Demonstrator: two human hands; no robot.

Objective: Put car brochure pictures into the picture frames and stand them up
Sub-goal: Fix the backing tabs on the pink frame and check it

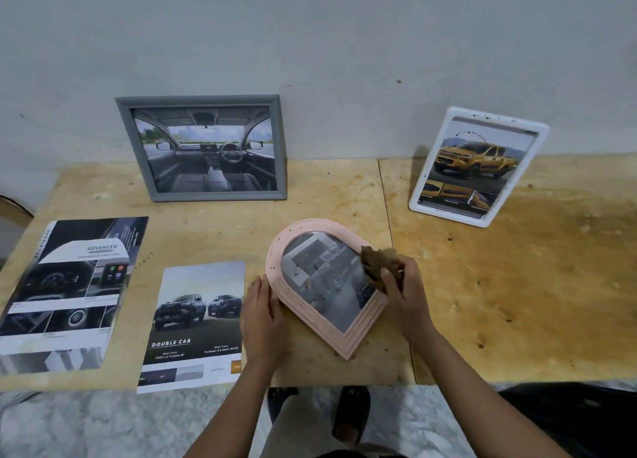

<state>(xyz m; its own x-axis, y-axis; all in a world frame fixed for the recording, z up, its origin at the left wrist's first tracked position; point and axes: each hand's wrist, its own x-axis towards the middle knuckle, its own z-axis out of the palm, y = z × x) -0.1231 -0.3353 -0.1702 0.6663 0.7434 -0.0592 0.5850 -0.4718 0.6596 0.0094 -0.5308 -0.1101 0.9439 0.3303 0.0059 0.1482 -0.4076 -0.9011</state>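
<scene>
A pink arched picture frame (pixel 286 306) lies face up on the plywood table (pixel 517 285), tilted, with a grey car picture behind its glass. My left hand (pixel 262 316) presses flat against the frame's left edge. My right hand (pixel 403 285) holds a crumpled brown cloth (pixel 375 263) on the right side of the glass. A grey frame (pixel 206 147) with a car interior picture stands against the wall at the back left. At the back right stands a white frame (pixel 479 166) with a yellow pickup picture.
Two loose brochure pages lie at the left: a "Double Cab" sheet (pixel 196 323) by my left hand and an "Advanced" sheet (pixel 65 292) farther left. The table's front edge runs just below my wrists. My legs and sandals show underneath.
</scene>
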